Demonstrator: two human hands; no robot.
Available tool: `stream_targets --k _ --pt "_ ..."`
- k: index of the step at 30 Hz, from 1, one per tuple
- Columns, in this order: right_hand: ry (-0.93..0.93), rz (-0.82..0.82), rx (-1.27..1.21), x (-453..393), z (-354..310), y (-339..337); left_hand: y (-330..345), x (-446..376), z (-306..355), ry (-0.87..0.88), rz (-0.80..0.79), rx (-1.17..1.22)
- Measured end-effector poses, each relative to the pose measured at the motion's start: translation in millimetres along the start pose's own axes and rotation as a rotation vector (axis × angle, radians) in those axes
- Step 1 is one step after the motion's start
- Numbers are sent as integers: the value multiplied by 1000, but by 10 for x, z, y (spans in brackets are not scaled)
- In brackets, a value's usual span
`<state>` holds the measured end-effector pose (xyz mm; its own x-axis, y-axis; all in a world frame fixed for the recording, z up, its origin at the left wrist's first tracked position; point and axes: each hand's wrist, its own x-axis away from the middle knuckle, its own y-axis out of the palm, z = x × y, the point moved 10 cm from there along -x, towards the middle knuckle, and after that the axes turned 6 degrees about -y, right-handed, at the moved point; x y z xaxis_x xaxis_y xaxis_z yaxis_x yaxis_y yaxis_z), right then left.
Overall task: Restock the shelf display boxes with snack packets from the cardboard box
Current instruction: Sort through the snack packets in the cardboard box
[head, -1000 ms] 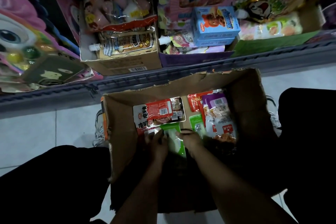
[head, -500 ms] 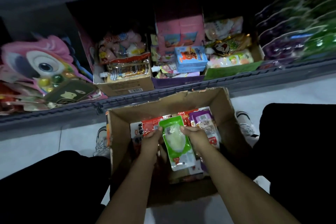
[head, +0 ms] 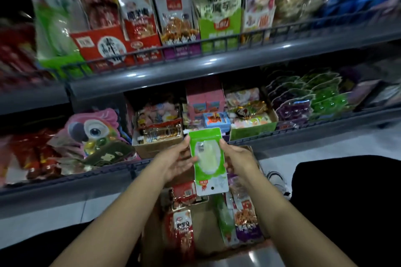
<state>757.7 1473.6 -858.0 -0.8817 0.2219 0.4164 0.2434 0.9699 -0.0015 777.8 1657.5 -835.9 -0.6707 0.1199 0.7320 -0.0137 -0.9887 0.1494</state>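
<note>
**Green packet lifted, destination not yet reached**

Nearest: the cardboard box (head: pixel 201 230) sits on the floor between the person's knees, with several packets left in it. A red packet (head: pixel 181 234) lies at its left side, a purple-bottomed one (head: pixel 246 223) at its right, another green one (head: pixel 225 221) between them.

Above the box, both forearms reach forward. The left hand (head: pixel 175 161) holds the left edge of a green snack packet (head: pixel 207 159), fingers behind it and thumb on the front. The right hand (head: pixel 237 158) grips the right edge, fingers curled round it. The packet is upright, clear window facing the camera, white hanging end down. It is clear of the box and in front of the lower shelf (head: pixel 86 182), touching neither.

Step in hand, as judged: transfer from box to shelf. The pick is done; the placing is not.

Beyond: the lower shelf carries mixed sweets, a pink parrot-shaped pack (head: pixel 93 130) and open trays. The upper shelf (head: pixel 195 65) carries display boxes with packets standing upright. The likeliest match is the green display box (head: pixel 58 39) at its left end, holding pale green-and-white packets; motion blur prevents confirming the print.

Next move calls for: raising the packet up and to the left, probably turning it hanging end up to match the row, and sliding it into that box without tipping its neighbours.
</note>
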Motion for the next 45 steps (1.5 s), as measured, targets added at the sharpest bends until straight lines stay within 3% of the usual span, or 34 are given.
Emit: stream_targets --k 10,17,25,35,45 --pt "-274 -172 -230 421 -964 196 141 705 697 248 -135 164" --pt "-447 -295 -342 616 -1440 209 336 934 988 446 -233 35" --pt "-517 -345 -354 678 -1775 320 142 1209 1318 754 6 -60" --pt "-597 -310 -164 627 -2290 540 33 1286 1590 681 -32 -4" --pt "-609 -272 -44 382 -2777 713 79 1184 1908 634 -257 246"
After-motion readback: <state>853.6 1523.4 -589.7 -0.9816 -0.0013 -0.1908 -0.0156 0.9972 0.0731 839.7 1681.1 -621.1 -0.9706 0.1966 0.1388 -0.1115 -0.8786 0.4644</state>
